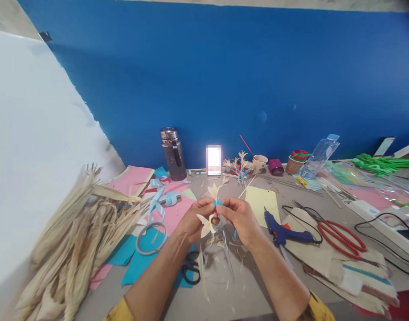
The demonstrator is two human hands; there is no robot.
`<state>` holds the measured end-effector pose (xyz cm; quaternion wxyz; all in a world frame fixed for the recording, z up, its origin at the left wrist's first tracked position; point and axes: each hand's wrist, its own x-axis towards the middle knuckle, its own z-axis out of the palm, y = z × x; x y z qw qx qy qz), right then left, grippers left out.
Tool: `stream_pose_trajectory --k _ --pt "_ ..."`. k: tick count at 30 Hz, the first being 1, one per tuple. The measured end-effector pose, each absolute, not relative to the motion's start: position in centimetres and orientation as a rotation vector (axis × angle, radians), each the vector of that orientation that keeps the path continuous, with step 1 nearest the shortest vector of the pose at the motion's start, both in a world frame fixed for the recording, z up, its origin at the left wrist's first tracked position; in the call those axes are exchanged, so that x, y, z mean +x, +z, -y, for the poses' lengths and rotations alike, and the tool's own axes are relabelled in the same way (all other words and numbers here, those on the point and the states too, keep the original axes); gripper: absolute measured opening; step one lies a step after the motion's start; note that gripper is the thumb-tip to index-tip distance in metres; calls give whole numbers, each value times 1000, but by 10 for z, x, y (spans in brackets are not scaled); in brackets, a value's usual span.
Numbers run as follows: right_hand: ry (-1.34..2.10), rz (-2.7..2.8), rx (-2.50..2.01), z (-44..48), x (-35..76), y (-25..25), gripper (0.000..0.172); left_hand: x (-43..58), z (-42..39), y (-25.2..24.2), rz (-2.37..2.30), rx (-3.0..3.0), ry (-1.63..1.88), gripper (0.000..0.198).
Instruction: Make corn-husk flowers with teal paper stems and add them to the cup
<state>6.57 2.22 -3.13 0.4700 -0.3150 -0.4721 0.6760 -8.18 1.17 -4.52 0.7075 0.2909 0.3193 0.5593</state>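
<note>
Near the middle of the table, my left hand and my right hand meet with fingertips closed around a corn husk flower. A small piece of blue paper shows between the thumbs at the flower's base. Just below my left fingers is a second pale husk flower; I cannot tell whether it is held or attached. Thin stems, partly wrapped in light blue, hang down under the hands. Black-handled scissors lie below my left hand, partly hidden by my forearm.
Dried corn husks pile up at left, beside a tape roll and coloured paper. A thermos and finished husk flowers stand behind. At right are a glue gun, red-handled scissors, a power strip and cables.
</note>
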Motion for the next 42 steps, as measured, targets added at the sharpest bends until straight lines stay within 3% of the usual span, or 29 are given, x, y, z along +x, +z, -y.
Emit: stream_pose_trajectory --k 12,26,31,37,42 --pt "1616 1175 -824 -27 66 -40 36 -88 -15 -53 -679 691 1208 33" --pt "1447 1319 -952 -26 67 -39 18 -84 -16 -47 -825 739 1308 27" --pt "1301 1414 -1064 -28 67 -44 18 -82 -17 -48 -848 731 1302 31" --pt "1466 1342 -945 -30 67 -47 19 -86 -20 -52 -813 728 1221 37" --pt "1271 1355 -1072 -30 68 -43 18 -88 -19 -54 -798 746 1175 33"
